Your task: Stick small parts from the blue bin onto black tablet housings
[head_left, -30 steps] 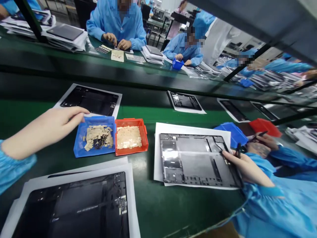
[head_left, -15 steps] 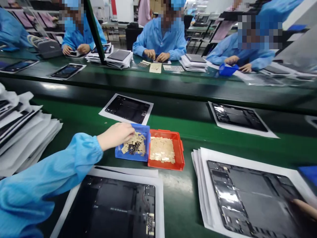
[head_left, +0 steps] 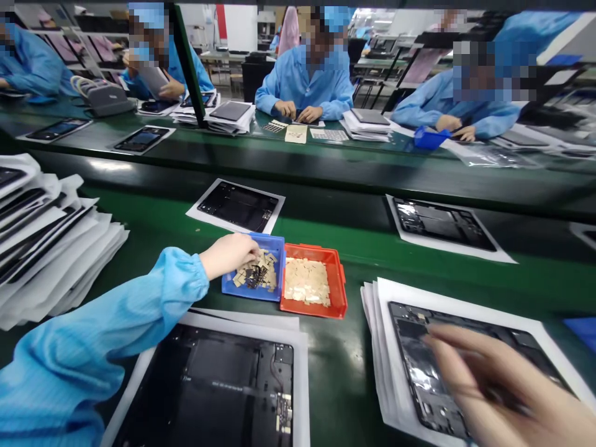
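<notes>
My left hand [head_left: 227,254] reaches from a blue sleeve into the small blue tray [head_left: 251,294]. Its fingertips are bent down and pinched among the tan film pieces and small black parts; what they hold is hidden. Touching the blue tray's right side is a red tray [head_left: 311,311] of tan pieces. My right hand [head_left: 505,388] is blurred at the bottom right, over an open tablet back frame [head_left: 414,360] on white sheets. A thin dark tool lies across its closed fingers.
Another open tablet frame [head_left: 214,385] on paper lies in front of me. A tall stack of paper-wrapped frames [head_left: 51,248] stands at the left. Two more frames [head_left: 239,206] [head_left: 440,225] lie farther back on the green belt. People in blue coats work across the bench.
My left hand has gone from hovering by the blue tray to dipping into it. My right hand, earlier resting on the right frame's edge, now swings up over it. The view turned left.
</notes>
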Demonstrator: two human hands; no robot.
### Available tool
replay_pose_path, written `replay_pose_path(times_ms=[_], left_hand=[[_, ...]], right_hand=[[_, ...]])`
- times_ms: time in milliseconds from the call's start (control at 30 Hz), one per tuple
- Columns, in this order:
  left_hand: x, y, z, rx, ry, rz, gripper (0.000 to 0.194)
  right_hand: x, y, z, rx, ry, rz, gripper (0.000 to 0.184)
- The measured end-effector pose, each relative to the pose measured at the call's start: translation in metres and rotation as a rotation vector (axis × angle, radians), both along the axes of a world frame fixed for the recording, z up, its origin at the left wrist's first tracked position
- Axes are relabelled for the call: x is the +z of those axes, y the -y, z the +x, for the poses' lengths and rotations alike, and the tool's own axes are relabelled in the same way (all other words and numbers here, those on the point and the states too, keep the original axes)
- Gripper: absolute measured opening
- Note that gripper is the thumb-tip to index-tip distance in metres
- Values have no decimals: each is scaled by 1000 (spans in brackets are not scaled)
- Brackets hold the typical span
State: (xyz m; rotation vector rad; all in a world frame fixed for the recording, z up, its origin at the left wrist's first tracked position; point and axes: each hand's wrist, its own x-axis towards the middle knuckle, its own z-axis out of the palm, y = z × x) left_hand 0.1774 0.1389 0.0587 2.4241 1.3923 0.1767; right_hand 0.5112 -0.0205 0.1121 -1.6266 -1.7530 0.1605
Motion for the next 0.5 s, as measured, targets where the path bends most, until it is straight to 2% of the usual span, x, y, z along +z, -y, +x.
replay_pose_path(times_ms=[100, 233, 367, 500], left_hand=[[9, 3, -11, 68, 147, -59, 13], [11, 18, -15, 197, 405, -133, 17], [5, 39, -6, 280, 679, -224, 25], [4, 55, 3, 256, 861, -344, 23]], right_hand=[[-1, -26, -56, 198, -111, -115, 12], [-22, -58, -124, 345, -271, -176, 10], [-40, -80, -164, 315, -329, -137, 12], [-46, -87, -174, 257, -475, -149, 18]])
